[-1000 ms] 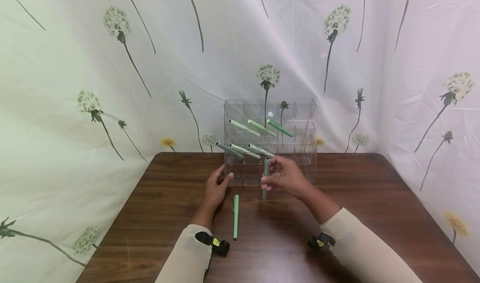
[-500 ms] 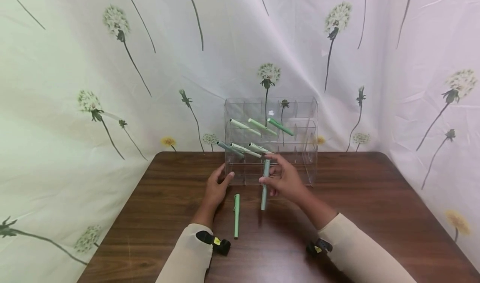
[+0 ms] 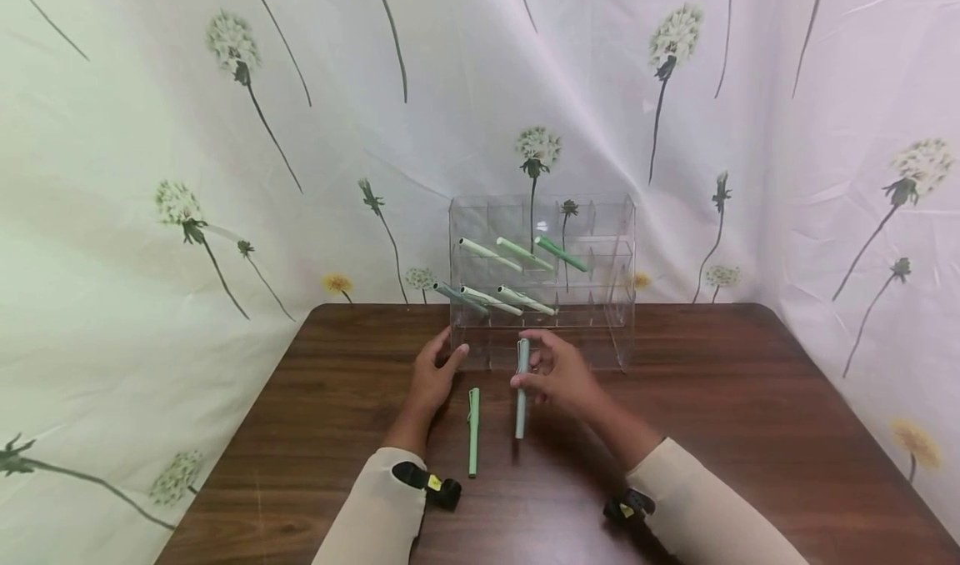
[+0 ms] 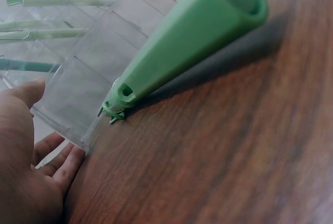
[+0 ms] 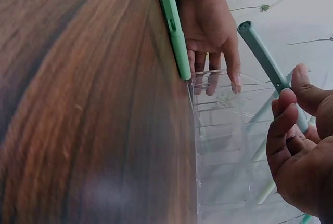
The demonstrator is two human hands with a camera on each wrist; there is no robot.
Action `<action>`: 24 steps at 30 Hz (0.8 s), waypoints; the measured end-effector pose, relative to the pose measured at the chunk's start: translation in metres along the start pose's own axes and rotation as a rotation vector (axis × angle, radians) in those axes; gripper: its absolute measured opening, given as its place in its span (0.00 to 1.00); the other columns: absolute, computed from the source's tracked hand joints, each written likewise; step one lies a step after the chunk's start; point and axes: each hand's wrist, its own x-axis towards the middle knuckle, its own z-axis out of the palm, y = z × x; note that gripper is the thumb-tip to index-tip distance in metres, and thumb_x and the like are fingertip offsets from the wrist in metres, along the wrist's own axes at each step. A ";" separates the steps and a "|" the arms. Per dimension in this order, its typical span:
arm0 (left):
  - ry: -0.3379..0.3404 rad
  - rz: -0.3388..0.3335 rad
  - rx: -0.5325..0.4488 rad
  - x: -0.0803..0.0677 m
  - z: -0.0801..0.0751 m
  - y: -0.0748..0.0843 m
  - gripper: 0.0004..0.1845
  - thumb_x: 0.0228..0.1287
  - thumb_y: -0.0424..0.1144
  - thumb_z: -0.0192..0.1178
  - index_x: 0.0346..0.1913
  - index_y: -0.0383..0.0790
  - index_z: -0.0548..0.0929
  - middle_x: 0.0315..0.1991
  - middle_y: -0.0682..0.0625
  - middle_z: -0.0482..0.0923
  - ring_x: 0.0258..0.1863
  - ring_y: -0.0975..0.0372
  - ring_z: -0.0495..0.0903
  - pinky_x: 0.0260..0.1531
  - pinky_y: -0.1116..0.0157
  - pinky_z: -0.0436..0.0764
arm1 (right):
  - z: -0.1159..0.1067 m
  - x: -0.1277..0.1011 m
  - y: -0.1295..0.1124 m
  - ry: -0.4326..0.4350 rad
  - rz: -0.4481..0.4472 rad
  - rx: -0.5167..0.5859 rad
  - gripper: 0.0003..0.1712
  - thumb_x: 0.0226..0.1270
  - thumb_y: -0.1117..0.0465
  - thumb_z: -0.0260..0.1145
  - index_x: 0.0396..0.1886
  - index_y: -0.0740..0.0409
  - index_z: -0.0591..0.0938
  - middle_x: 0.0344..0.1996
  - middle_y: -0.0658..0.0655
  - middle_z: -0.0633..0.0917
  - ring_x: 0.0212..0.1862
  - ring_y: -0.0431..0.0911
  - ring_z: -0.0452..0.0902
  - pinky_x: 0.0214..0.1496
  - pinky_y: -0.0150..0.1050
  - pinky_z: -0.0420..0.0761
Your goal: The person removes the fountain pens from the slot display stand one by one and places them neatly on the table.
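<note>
My right hand (image 3: 562, 373) pinches a grey-green capped pen (image 3: 521, 407) between thumb and fingers. The pen stands nearly upright in front of a clear acrylic rack (image 3: 617, 332), its clip toward the top. At the rack's lower left corner, my left hand (image 3: 435, 373) rests with relaxed fingers along the side and its thumb near the front. A light green pen (image 3: 472, 432) lies on the table between my forearms, large in the left wrist view. The right wrist view shows the held pen (image 5: 263, 55) tilted, part of its length behind my fingers.
Several pens lean in the rack: pale ones and a green pen (image 3: 561, 253) in an upper row, a dark teal pen (image 3: 459, 298) and pale ones below. The rack stands toward the back of a brown wooden table (image 3: 315, 432). A flower-printed curtain (image 3: 337, 132) hangs behind.
My right hand has drawn the grey-green pen away from the rack, toward me and slightly left, so more of the pen shows. The left hand and the pen on the table stay put.
</note>
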 end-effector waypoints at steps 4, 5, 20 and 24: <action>0.005 0.002 -0.002 -0.002 0.001 -0.003 0.31 0.78 0.43 0.70 0.79 0.41 0.77 0.72 0.34 0.79 0.72 0.42 0.80 0.75 0.41 0.74 | 0.004 -0.002 0.005 -0.021 0.012 0.000 0.45 0.62 0.70 0.83 0.78 0.55 0.74 0.37 0.57 0.81 0.21 0.51 0.81 0.29 0.56 0.89; 0.007 0.003 0.002 -0.002 0.001 -0.003 0.31 0.78 0.44 0.70 0.79 0.41 0.77 0.72 0.34 0.79 0.72 0.42 0.80 0.75 0.41 0.74 | 0.005 -0.002 0.006 -0.023 0.015 -0.002 0.45 0.62 0.70 0.83 0.78 0.55 0.74 0.37 0.56 0.81 0.21 0.50 0.81 0.29 0.55 0.89; -0.003 -0.031 0.010 0.000 0.001 -0.002 0.32 0.78 0.46 0.69 0.80 0.46 0.76 0.75 0.36 0.76 0.75 0.42 0.76 0.77 0.40 0.72 | 0.025 -0.006 0.014 -0.101 0.024 -0.101 0.45 0.63 0.72 0.82 0.77 0.65 0.72 0.30 0.55 0.83 0.16 0.42 0.77 0.20 0.36 0.80; 0.002 -0.020 0.005 -0.001 0.001 -0.001 0.32 0.78 0.47 0.69 0.80 0.45 0.76 0.75 0.36 0.77 0.75 0.42 0.76 0.77 0.40 0.72 | 0.029 -0.004 0.019 -0.121 0.022 -0.109 0.46 0.63 0.72 0.82 0.78 0.70 0.70 0.27 0.53 0.82 0.15 0.40 0.75 0.19 0.33 0.77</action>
